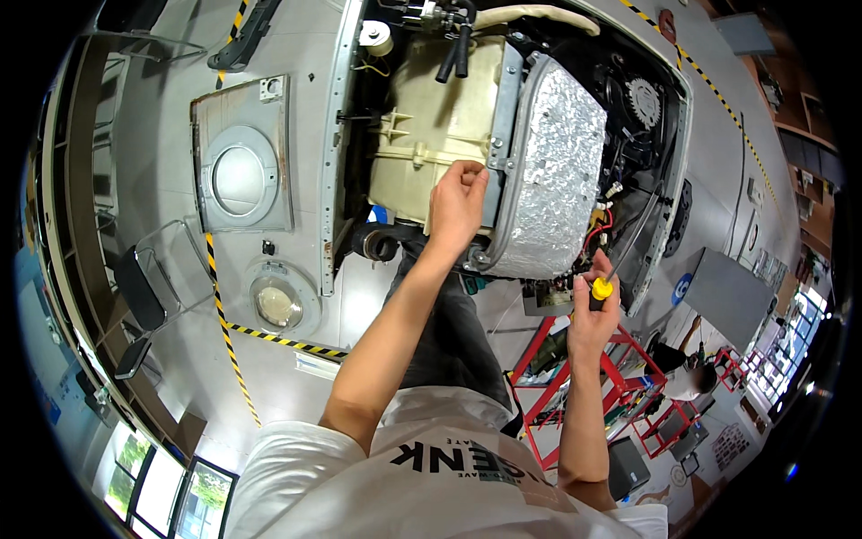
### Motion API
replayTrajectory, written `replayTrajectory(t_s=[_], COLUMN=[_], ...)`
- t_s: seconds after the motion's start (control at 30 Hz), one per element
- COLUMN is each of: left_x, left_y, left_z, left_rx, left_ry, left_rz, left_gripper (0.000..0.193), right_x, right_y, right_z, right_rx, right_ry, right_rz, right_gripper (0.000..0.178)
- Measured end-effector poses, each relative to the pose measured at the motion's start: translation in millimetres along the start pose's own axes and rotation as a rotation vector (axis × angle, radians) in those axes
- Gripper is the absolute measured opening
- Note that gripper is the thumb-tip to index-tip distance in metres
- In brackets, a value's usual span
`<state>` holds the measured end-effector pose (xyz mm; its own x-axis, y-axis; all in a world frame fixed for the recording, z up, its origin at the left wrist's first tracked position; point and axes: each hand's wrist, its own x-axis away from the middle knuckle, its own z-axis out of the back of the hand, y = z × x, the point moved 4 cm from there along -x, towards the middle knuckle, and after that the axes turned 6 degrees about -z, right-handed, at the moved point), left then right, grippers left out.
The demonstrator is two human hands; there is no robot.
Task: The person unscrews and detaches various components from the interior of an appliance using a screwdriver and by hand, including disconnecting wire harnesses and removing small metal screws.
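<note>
Left hand (456,199) pinching foil-wrapped housing (557,162) edge; right hand (593,314) gripping yellow-handled screwdriver (603,286); blue round sign (682,289) right.

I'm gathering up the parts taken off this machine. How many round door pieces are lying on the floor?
2. A grey front panel with a round door lies left of the opened machine; a separate round glass door lies just below it. Others may be hidden.

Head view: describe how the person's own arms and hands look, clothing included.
Both forearms are bare from the elbow down, with no gloves, watch or rings visible on the left hand or the right hand. The upper arms end in the short sleeves of a white T-shirt with dark block lettering across the chest. No cables or straps show on either arm.
</note>
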<state>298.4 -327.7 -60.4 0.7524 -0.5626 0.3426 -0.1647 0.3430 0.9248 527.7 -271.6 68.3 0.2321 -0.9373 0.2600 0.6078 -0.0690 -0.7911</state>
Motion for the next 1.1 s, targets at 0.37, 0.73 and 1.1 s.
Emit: replayTrajectory(t_s=[0.37, 0.73, 1.1], left_x=[-19.1, -20.8, -7.5], left_y=[-19.0, -2.6, 90.2], left_z=[-3.5, 5.6, -22.4], left_rx=[0.19, 0.064, -0.81], left_ry=[-0.185, -0.212, 0.0], left_rz=[0.086, 0.142, -0.663], left_gripper=[0.015, 0.018, 0.049], right_x=[30.1, 36.1, -1.5], right_y=[6.4, 36.5, 74.8], right_z=[41.6, 135.8, 211.0], right_rx=[-0.234, -0.298, -0.43], right_ry=[-0.016, 0.194, 0.306], right_rz=[-0.32, -0.311, -0.314], right_gripper=[0.02, 0.046, 0.043])
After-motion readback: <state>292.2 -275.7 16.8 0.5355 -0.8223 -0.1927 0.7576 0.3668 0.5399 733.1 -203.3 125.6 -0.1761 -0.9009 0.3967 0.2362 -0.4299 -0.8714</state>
